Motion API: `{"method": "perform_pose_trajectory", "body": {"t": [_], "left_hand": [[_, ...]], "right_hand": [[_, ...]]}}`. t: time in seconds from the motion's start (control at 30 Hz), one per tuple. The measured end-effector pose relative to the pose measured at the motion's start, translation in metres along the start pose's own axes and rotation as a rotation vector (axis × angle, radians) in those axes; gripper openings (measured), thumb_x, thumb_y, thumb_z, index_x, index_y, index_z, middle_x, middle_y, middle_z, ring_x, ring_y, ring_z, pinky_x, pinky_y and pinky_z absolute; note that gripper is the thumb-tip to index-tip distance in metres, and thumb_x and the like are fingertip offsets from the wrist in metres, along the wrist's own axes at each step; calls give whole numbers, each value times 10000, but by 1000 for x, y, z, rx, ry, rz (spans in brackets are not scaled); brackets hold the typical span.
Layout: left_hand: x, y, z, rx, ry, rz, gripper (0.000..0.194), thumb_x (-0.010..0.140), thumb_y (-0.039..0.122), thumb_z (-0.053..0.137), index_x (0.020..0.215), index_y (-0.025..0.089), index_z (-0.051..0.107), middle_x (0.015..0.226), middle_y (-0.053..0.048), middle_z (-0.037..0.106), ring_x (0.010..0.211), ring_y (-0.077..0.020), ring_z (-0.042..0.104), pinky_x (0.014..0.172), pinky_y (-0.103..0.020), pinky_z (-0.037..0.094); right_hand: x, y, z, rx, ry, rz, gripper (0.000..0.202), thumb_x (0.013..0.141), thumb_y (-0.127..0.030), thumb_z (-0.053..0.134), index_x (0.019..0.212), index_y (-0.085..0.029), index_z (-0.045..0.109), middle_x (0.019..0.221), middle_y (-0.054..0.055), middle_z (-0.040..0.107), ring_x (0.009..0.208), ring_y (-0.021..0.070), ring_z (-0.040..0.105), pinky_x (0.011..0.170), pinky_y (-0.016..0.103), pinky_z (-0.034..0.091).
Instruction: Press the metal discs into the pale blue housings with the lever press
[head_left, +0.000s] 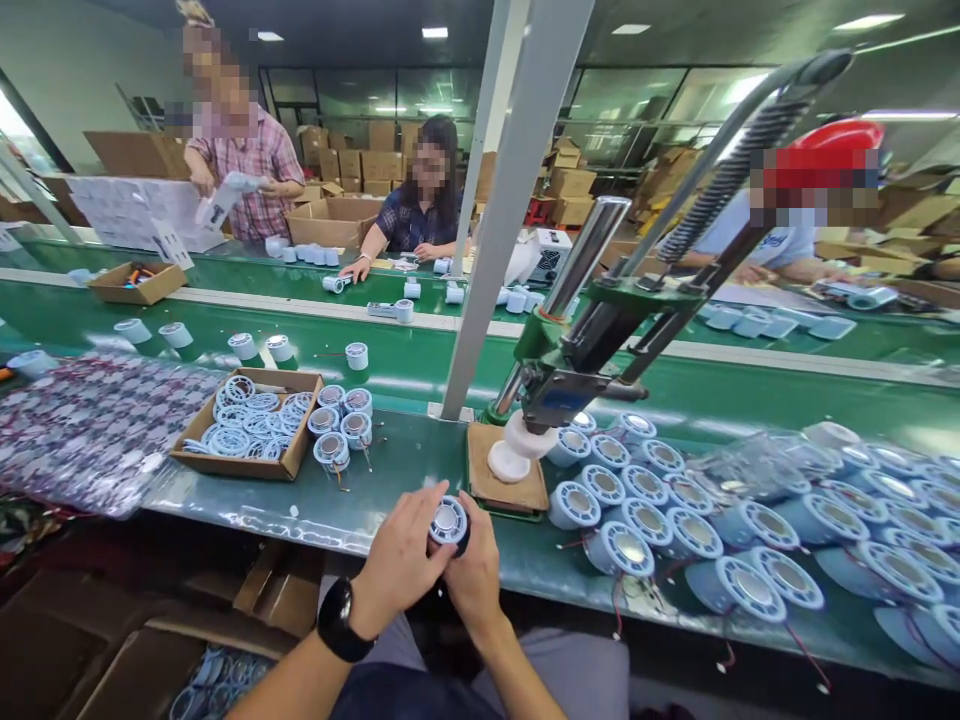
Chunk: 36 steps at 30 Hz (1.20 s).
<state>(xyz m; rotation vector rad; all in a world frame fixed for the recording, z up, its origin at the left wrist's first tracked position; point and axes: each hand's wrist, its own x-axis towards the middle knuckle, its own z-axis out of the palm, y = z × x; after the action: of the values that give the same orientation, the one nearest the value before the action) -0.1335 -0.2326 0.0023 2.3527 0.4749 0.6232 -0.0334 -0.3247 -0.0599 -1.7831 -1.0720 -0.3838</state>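
Note:
Between both hands, just past the bench's front edge, is a light-blue round fan housing (448, 520) with a silver disc in its slotted top. My left hand (401, 548) wraps its left side, thumb near the top rim. My right hand (477, 560) closes round its right side. The underside is hidden by my fingers. Ahead and to the right stands a lever press (555, 400), its white round pad (529, 436) above a white base disc (508, 462). Several similar housings (628, 548) with thin wires stand right of the press.
A cardboard tray (281, 468) of light-blue rings sits at left, with several housings (331, 452) beside it. Bubble-wrapped parts (90, 420) cover the far left. A grey post (480, 250) rises before the green conveyor (405, 385). Three people work across the line.

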Motion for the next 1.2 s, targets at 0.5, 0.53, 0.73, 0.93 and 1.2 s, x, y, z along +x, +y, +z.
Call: {"method": "perform_pose_trajectory", "body": {"t": [0.5,0.53,0.73,0.93,1.2], "left_hand": [[3,1,-1,-23,-81,-41,683,812,179,597,1459,230,384,1350,-95,591,1258,-258,536,1105,-460,433],[3,3,-2,-18,-86,-52,675,818,180,589,1459,231,386,1361,-96,583,1268,-259,529,1108,-460,430],[0,10,1,-57,-67,-219,725,791,159,598,1474,219,363,1334,-109,586,1264,-263,528,1115,-463,418],[-4,0,15,-164,-102,-225,634,822,210,564,1438,169,421,1465,-142,489,1357,-274,466,1151,-458,383],[37,-2,7,-211,-51,-264,555,665,184,675,1217,172,617,1184,-80,705,1090,-264,653,1010,-408,499]], "right_hand": [[-3,3,0,80,-24,52,666,935,-390,594,1490,-158,308,1150,148,584,1006,233,583,844,379,552],[-4,3,0,89,-25,56,658,935,-384,591,1488,-162,310,1153,148,582,1008,235,581,845,381,551],[-3,1,-1,150,-29,90,640,934,-360,586,1485,-174,319,1167,143,578,1023,241,568,840,380,543],[0,2,-3,128,-124,41,517,926,-241,548,1424,-196,416,1209,119,574,1072,241,548,898,396,531],[56,-4,-74,-21,-282,-140,583,859,-176,553,1431,-203,443,1319,117,525,1194,245,550,945,394,556]]}}
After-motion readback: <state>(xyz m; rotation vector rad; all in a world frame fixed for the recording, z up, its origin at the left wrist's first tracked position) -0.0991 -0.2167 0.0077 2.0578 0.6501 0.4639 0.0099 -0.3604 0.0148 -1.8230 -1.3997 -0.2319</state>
